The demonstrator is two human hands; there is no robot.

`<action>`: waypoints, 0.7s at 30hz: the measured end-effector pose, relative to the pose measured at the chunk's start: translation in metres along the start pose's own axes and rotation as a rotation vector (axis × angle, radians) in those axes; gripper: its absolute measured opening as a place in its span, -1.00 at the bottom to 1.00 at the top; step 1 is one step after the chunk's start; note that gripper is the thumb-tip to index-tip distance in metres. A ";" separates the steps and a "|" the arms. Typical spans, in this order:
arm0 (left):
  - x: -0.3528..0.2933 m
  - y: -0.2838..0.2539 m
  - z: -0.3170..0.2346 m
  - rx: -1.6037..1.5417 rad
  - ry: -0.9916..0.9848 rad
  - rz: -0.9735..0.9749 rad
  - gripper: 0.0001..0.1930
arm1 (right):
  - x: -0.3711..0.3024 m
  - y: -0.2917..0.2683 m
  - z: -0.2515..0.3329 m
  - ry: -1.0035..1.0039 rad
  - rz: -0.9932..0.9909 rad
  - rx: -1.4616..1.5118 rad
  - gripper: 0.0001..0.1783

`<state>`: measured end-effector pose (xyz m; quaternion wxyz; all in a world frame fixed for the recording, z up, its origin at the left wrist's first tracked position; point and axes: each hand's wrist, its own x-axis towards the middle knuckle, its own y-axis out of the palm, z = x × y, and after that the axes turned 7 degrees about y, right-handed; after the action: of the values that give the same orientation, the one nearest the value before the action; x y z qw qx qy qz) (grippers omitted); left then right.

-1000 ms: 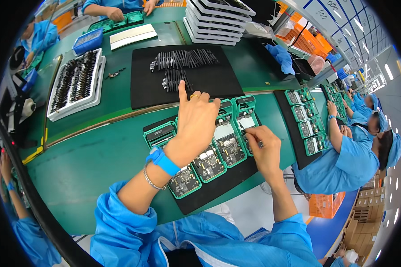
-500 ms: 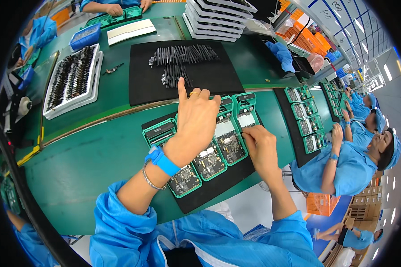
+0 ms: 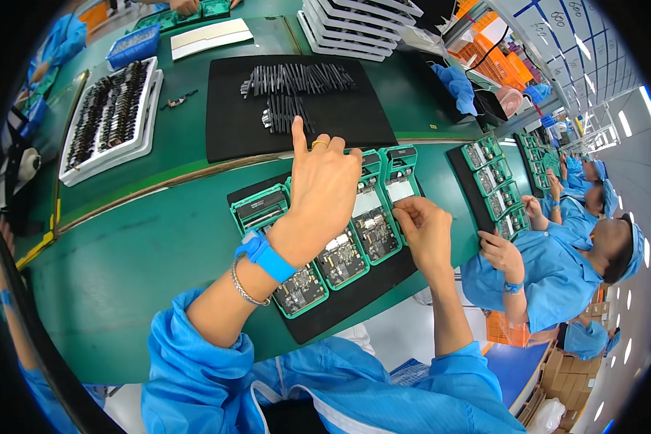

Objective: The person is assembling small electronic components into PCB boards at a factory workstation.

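Observation:
My left hand [image 3: 318, 181] reaches over the row of green trays, index finger stretched out to the lower end of a pile of thin dark strips [image 3: 286, 112]. Its other fingers bend down and its thumb is hidden. My right hand [image 3: 427, 228] has thumb and index finger pinched together by the right edge of the rightmost green tray [image 3: 398, 160]; anything between them is too small to make out. Circuit boards [image 3: 375, 235] lie in these trays, with pale rectangles above some of them. My left forearm covers part of the row.
A black mat [image 3: 228, 119] lies under the strips. At the left stands a white tray [image 3: 152, 119] of dark parts, near a blue bin [image 3: 134, 47]. Stacked white trays [image 3: 354, 29] rise at the back. Co-workers sit at right beside more green trays [image 3: 499, 195].
My hands stay in nearly the same places, the left index finger still at the strips. The nearest co-worker at right has brought a hand down to the table edge. The view has shifted slightly.

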<state>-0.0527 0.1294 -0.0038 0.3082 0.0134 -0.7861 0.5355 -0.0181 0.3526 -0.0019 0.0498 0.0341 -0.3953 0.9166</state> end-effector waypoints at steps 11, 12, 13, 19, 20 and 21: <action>-0.039 -0.037 -0.011 -0.138 -0.018 -0.155 -0.57 | 0.022 -0.019 -0.011 -0.134 0.215 -0.069 -0.86; -0.046 -0.052 -0.015 -0.213 -0.011 -0.191 -0.51 | 0.028 -0.028 -0.018 -0.137 0.204 -0.068 -0.86; -0.056 -0.068 -0.017 -0.257 -0.044 -0.218 -0.49 | 0.035 -0.032 -0.026 -0.190 0.059 -0.080 -0.86; -0.147 -0.103 -0.003 -0.481 -0.423 -0.183 -0.49 | 0.088 -0.027 -0.099 -0.102 -0.046 -0.051 -0.65; -0.162 -0.101 -0.004 -0.570 -0.547 -0.126 -0.49 | 0.092 -0.025 -0.099 -0.111 -0.046 -0.036 -0.65; -0.173 -0.095 -0.006 -0.554 -0.546 -0.129 -0.49 | 0.093 -0.022 -0.098 -0.074 -0.014 -0.012 -0.65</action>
<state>0.1240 0.0403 -0.0096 0.1129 0.1210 -0.9515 0.2595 -0.1101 0.4447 -0.0440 0.0419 0.0707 -0.4020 0.9119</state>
